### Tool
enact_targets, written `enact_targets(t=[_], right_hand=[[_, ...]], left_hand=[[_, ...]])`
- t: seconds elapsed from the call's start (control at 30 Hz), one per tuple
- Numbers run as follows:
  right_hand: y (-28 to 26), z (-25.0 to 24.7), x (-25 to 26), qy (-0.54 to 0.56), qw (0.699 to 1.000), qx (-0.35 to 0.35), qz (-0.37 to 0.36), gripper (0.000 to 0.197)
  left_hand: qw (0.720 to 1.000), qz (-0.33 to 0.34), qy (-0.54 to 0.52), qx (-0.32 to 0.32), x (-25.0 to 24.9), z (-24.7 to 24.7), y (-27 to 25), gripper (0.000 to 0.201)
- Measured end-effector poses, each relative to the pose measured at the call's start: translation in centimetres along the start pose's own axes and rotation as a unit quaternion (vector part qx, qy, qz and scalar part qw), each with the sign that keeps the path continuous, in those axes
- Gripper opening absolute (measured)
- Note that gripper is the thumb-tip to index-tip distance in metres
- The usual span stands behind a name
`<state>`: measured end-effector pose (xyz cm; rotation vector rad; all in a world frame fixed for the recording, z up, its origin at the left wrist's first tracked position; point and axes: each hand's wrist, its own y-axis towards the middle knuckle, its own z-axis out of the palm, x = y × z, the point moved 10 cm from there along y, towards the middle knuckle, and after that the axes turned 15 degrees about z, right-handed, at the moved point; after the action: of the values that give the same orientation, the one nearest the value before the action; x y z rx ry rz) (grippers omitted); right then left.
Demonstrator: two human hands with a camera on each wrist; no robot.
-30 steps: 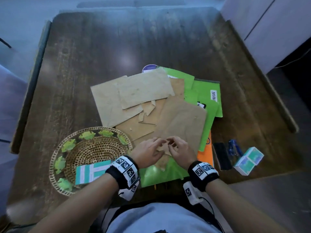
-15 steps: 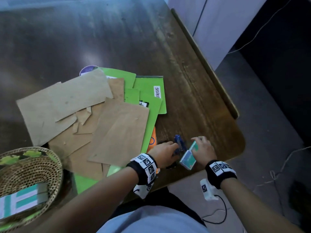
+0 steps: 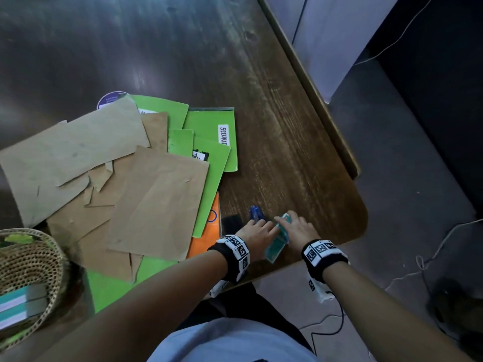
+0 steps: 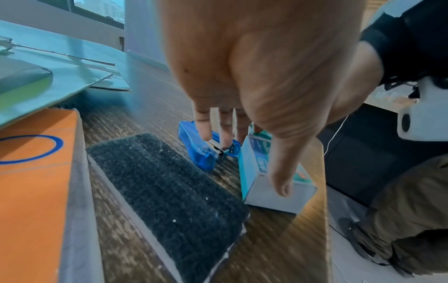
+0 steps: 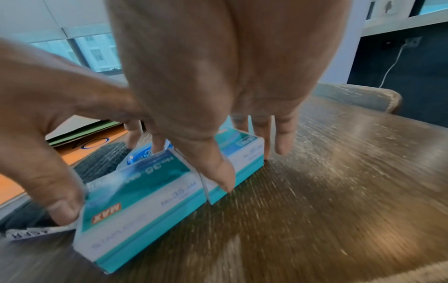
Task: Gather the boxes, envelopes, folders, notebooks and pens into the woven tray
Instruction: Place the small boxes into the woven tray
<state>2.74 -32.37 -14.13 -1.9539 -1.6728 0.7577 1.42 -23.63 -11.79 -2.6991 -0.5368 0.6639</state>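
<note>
Near the table's front right corner, both my hands have come off the envelope pile, where they were a second ago, and onto the small stuff. My left hand (image 3: 257, 232) has fingers down on the blue stapler (image 4: 206, 151), thumb (image 4: 281, 181) against the near staple box (image 5: 135, 193). My right hand (image 3: 296, 228) straddles the far staple box (image 5: 242, 153): thumb on the near side, fingers dropped over the far end. Neither hand has a firm clamp that I can confirm; the fingers are fairly straight, pressing rather than wrapped.

My view has also swung right, so the woven tray (image 3: 39, 259) now sits at the left edge, well apart from my hands, with one striped box (image 3: 15, 305) already in it.

What that means: envelopes skipped for now, boxes next. Looks like I'm squeezing the two boxes together for one carry. Most of the task remains. The brown envelopes (image 3: 156, 202), green folders (image 3: 211, 142) and orange notebook (image 3: 206, 231) are all on the table (image 3: 287, 142).

Hard to read:
- Tray is cut off by the frame; I can't see what else it holds.
- No pen visible anywhere, possibly under the papers.
- Dark textured pad (image 4: 169, 191) beside the stapler; can't tell what it is.
- Purple round thing (image 3: 109, 99) mostly hidden under an envelope.
- Wrist views are motion-blurred, so contact points are uncertain.
</note>
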Motion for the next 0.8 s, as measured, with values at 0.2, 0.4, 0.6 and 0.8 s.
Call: enact_targets(t=[0.2,0.4,0.6,0.8], right_hand=[[0.4,-0.6,-0.4,0.011,0.999,-0.036,0.013,0.069],[0.9,-1.4,-2.4,0.063,0.995,-0.056,0.060,0.056],[0.6,-1.2,-3.8,0.175,0.977,-0.015,0.118,0.068],[-0.2,-1.7,-3.3,0.287,0.947,0.006,0.144,0.055]], left_hand=[[0.999,0.038,0.030,-0.003,0.0,0.0,0.3,0.082],[0.998,0.041,0.030,0.024,0.1,0.7,0.7,0.078],[0.995,-0.024,-0.099,-0.018,1.3,-0.5,-0.5,0.071],[0.965,-0.071,-0.232,-0.103,3.4,-2.2,-4.2,0.066]])
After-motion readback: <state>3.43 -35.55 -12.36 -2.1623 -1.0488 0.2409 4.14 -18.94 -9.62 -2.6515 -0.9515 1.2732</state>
